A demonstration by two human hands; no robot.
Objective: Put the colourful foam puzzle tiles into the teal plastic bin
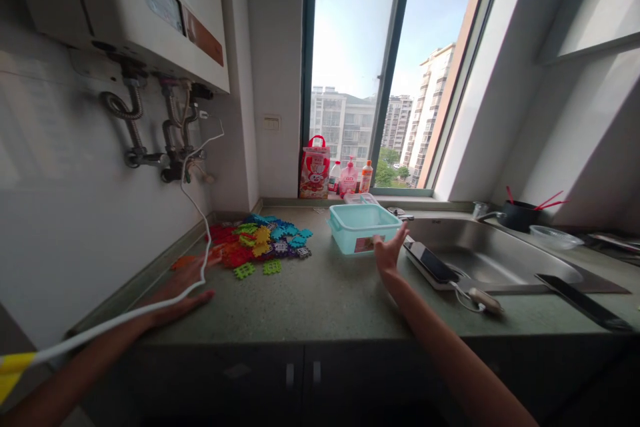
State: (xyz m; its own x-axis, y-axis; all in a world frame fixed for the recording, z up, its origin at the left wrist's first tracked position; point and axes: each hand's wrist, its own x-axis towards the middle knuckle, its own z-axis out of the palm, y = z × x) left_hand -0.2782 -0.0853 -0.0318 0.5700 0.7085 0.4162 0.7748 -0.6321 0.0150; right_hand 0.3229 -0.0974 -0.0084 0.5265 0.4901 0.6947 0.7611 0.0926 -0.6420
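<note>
1. The right hand (389, 255) reaches forward with its fingers (400, 235) spread apart, their tips touching the near right corner of the teal tub (361, 227); the tub lies at about eleven o'clock from the palm, and nothing is clamped.
2. The left hand (181, 290) rests flat on the desk (320, 293), fingers apart, well to the tub's nine o'clock; the right is clearly nearer.
3. The tub is shallow, rectangular and open-topped, its long axis running left to right, beside the sink (490, 260).
4. A heap of coloured plastic tiles (257, 243) lies between the hands, nearer the left.
</note>
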